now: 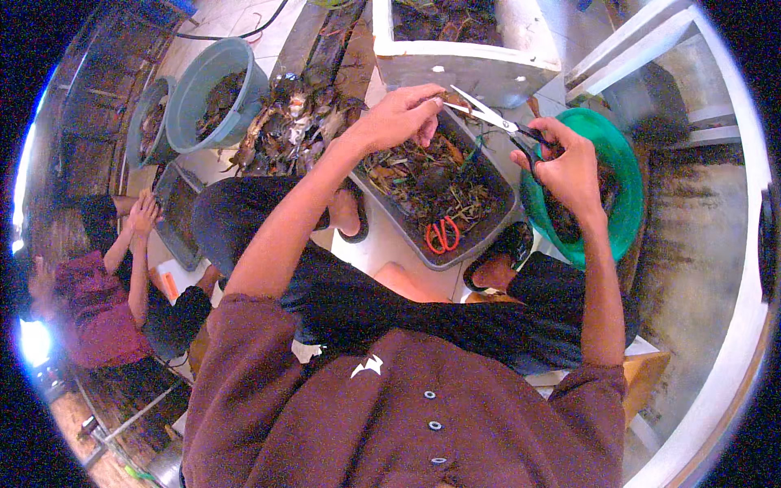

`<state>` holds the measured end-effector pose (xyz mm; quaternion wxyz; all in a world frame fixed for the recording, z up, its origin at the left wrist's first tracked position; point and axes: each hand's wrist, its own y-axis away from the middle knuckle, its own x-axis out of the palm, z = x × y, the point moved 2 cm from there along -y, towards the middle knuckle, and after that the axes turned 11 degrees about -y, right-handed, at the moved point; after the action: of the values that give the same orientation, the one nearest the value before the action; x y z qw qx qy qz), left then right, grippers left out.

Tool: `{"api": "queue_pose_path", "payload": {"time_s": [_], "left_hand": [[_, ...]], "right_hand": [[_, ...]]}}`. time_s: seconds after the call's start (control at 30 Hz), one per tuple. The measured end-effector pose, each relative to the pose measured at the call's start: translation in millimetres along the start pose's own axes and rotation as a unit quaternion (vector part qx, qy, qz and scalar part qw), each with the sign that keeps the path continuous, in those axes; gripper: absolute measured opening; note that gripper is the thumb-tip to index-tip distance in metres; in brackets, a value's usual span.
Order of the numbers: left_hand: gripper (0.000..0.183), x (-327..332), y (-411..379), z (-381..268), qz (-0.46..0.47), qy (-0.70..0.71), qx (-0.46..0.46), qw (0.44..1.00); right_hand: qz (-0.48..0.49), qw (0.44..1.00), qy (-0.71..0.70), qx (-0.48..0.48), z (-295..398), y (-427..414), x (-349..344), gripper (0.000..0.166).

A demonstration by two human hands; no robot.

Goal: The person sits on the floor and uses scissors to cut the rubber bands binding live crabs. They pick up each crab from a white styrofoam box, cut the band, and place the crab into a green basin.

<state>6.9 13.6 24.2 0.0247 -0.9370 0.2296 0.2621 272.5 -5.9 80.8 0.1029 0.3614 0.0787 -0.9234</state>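
My right hand [564, 165] grips the black handles of a pair of scissors [505, 125], whose steel blades stand apart and point up and left. My left hand [412, 116] pinches a small brown piece [457, 100], perhaps a crab or plant part, which lies at the blades. Below both hands sits a grey plastic tub [440, 263] with brown and greenish scraps in it and red-handled scissors [442, 235] at its near end. A green basin [628, 213] with dark contents stands under my right hand. Left of my left hand is a heap of brown, crab-like pieces [299, 122].
A white foam box [467, 52] with dark contents stands beyond the tub. Grey-blue buckets [259, 91] are at the upper left. Beside a dark tray [183, 226], another person [104, 305] sits at the left with hands together. A glass-panelled frame [689, 244] runs along the right.
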Motion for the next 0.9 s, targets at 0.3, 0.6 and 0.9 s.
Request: {"api": "queue_pose_path", "payload": {"time_s": [0.3, 0.6, 0.9], "left_hand": [[0.047, 25.7, 0.4, -17.2, 0.130, 0.228, 0.038, 0.964], [0.050, 37.7, 1.9, -6.7, 0.154, 0.277, -0.032, 0.948], [0.028, -15.9, -0.3, 13.8, -0.028, 0.211, -0.007, 0.977]], "right_hand": [[0.108, 0.942, -0.312, 0.060, -7.7, -1.0, 22.5, 0.038], [0.085, 0.912, -0.391, 0.091, -7.6, 12.9, 58.8, 0.035], [0.077, 0.979, -0.188, 0.010, -1.8, 4.2, 34.5, 0.037]]}}
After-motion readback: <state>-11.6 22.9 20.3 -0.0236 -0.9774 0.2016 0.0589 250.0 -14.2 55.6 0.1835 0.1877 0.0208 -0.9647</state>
